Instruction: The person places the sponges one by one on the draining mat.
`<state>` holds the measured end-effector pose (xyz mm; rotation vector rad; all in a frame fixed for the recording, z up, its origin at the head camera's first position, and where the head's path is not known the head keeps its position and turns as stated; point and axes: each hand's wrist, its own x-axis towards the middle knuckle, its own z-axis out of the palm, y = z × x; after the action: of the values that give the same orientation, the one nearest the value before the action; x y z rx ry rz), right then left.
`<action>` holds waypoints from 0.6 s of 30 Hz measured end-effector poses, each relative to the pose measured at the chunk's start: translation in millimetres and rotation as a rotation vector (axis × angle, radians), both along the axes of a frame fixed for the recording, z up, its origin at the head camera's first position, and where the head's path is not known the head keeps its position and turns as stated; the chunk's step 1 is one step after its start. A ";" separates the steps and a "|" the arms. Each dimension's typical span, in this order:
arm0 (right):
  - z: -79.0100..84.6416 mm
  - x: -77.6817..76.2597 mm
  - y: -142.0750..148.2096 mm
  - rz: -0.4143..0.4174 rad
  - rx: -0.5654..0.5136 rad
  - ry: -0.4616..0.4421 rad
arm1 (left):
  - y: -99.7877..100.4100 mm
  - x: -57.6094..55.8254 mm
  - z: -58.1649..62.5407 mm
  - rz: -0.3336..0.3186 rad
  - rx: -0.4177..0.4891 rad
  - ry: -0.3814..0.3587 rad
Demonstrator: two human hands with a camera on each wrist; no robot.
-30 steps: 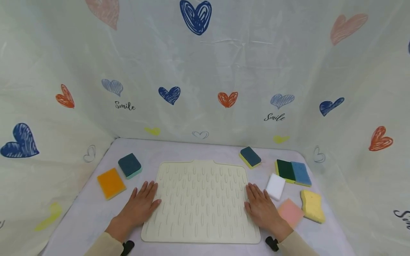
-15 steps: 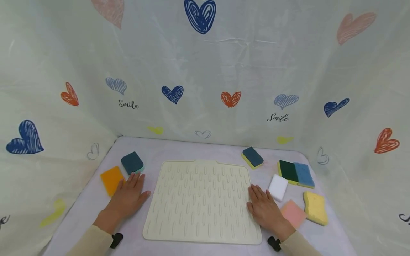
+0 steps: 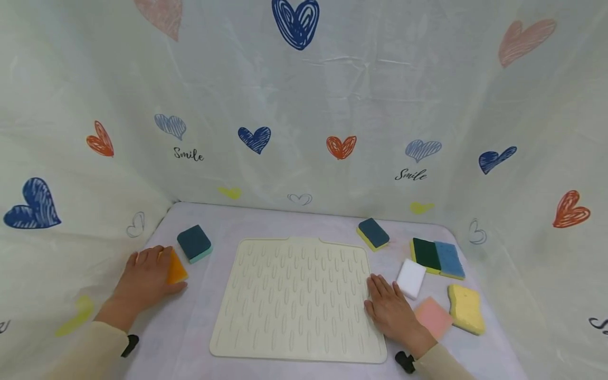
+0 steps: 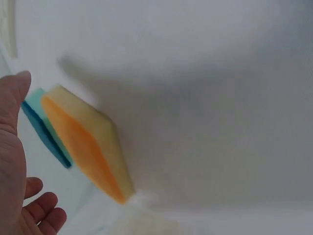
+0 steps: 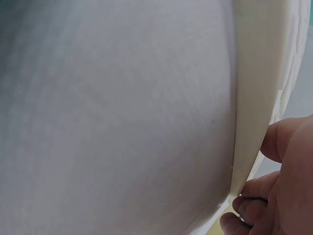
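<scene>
My left hand (image 3: 147,274) hovers over an orange-topped sponge (image 3: 177,268) at the left of the table and covers much of it in the head view. In the left wrist view, the thumb and fingers spread around that sponge (image 4: 80,142), with a gap to its cream side. Flat on the right edge of a cream ribbed mat (image 3: 294,301) lies my right hand (image 3: 391,311), fingers straight. The right wrist view has its fingertips at the raised rim of the mat (image 5: 257,83).
A dark teal sponge (image 3: 194,241) lies beyond the orange one. Right of the mat are a navy-topped sponge (image 3: 373,233), a white block (image 3: 411,277), a green sponge (image 3: 426,254), a blue sponge (image 3: 448,259), a pink square (image 3: 434,317) and a yellow sponge (image 3: 466,309).
My left hand has left the mat's left edge and moved leftward, past the teal sponge's near side, to the orange sponge. The right hand has stayed on the mat's right edge.
</scene>
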<state>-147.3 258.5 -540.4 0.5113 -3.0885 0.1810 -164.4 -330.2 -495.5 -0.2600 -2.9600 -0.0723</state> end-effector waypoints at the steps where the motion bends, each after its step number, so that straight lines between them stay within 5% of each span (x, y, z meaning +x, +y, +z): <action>1: -0.1 0.0 0.1 -0.001 0.001 -0.002 | -4.7 -0.4 0.4 -0.001 -0.013 -0.002; 18: -1.7 -1.5 1.4 -0.002 0.023 -0.018 | -32.2 -9.9 -4.0 -0.058 -0.122 -0.057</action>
<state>-148.9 259.9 -542.1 0.5098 -3.1122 0.1515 -174.3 -362.4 -499.6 -0.3665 -3.0182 0.0953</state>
